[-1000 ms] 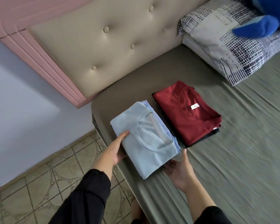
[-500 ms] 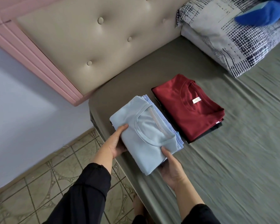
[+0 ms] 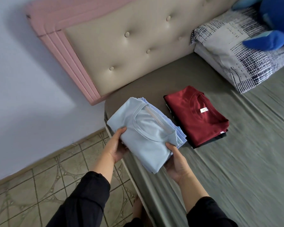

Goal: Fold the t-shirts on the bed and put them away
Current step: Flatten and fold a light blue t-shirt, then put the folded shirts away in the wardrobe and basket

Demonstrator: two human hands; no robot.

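A stack of folded light blue t-shirts (image 3: pixel 144 133) sits at the near left corner of the bed (image 3: pixel 236 169). My left hand (image 3: pixel 117 145) grips its left edge, thumb on top and fingers underneath. On the right edge my right hand (image 3: pixel 175 158) holds the stack the same way, thumb pressed on the top shirt. To the right lies a folded dark red t-shirt (image 3: pixel 198 115) on top of a dark folded garment (image 3: pixel 220 137), flat on the grey-green sheet and untouched.
A tufted beige headboard (image 3: pixel 138 51) with a pink frame stands behind the shirts. A patterned pillow (image 3: pixel 243 56) with a blue plush toy (image 3: pixel 272 38) lies at the far right. Tiled floor (image 3: pixel 39 185) and a pale wall are on the left.
My right hand went from lying open beside the blue stack to gripping its right edge with the thumb on top. The left hand kept its hold on the left edge.
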